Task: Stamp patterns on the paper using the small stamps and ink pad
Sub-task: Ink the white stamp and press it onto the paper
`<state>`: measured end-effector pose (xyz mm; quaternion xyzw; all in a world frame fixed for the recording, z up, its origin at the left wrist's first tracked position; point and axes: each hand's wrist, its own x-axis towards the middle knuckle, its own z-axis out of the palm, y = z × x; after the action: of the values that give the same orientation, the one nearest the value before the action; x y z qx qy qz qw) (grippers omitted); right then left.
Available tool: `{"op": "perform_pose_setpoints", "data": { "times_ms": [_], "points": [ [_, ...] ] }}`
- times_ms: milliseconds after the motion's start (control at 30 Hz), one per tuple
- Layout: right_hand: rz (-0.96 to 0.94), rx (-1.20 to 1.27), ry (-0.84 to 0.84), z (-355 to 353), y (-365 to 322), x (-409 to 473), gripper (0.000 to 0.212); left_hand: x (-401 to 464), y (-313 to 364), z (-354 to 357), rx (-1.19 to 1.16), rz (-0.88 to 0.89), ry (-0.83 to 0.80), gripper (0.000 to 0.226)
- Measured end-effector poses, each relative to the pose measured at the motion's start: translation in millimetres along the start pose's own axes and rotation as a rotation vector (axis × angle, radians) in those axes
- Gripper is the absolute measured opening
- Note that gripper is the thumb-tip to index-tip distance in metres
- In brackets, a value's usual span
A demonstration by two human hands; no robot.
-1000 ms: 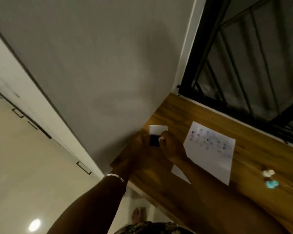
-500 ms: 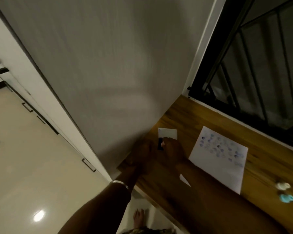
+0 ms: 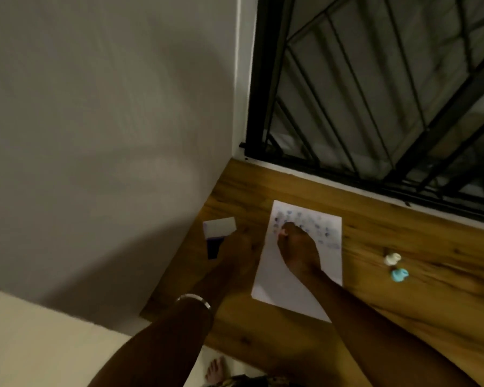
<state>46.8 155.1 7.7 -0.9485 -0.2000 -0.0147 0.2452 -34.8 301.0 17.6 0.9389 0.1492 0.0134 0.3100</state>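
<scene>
A white paper [image 3: 294,289] lies on the wooden table [image 3: 403,289], its far half covered with bluish stamp marks. My right hand [image 3: 298,251] rests on the paper's far left part, fingers pinched on a small pink stamp [image 3: 282,233] pressed to the sheet. The ink pad [image 3: 214,245], dark with a white lid [image 3: 220,227] folded back, sits left of the paper by the wall. My left hand [image 3: 236,251] lies beside the pad, touching or holding its near edge; the dim light hides the fingers.
Two more small stamps, one white [image 3: 392,258] and one light blue [image 3: 399,275], lie on the table right of the paper. A grey wall bounds the table on the left, a barred window at the back. A bare foot [image 3: 215,371] shows below the table edge.
My right hand has moved with the stamp from the ink pad rightwards onto the paper. The left hand stays by the pad. The camera has swung right.
</scene>
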Motion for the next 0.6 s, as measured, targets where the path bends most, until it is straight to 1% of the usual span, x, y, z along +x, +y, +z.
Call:
{"op": "perform_pose_setpoints", "data": {
  "times_ms": [67, 100, 133, 200, 300, 400, 467, 600],
  "points": [
    [0.031, -0.019, 0.029, -10, 26, -5, 0.025, 4, 10, 21, 0.110, 0.066, -0.114, 0.062],
    [0.066, -0.028, 0.036, -15, 36, -7, 0.023, 6, 15, 28, 0.165, 0.075, -0.127, 0.075],
    [0.098, -0.036, 0.047, -20, 45, -10, 0.020, 7, 19, 35, 0.227, 0.065, -0.137, 0.084],
    [0.124, -0.048, 0.067, -25, 60, -16, 0.017, 3, 27, 50, 0.295, 0.062, -0.157, 0.093],
    [0.135, -0.044, 0.076, -27, 74, -22, 0.016, -10, 35, 67, 0.307, 0.032, -0.139, 0.092],
    [0.126, -0.050, 0.081, -24, 81, -24, 0.016, -22, 41, 73, 0.313, -0.016, -0.130, 0.086],
    [0.120, -0.059, 0.084, -22, 83, -23, 0.015, -29, 45, 76, 0.319, -0.011, -0.064, 0.083],
    [0.113, -0.078, 0.080, -20, 85, -17, 0.014, -39, 51, 86, 0.268, 0.015, -0.004, 0.075]
  ]
}}
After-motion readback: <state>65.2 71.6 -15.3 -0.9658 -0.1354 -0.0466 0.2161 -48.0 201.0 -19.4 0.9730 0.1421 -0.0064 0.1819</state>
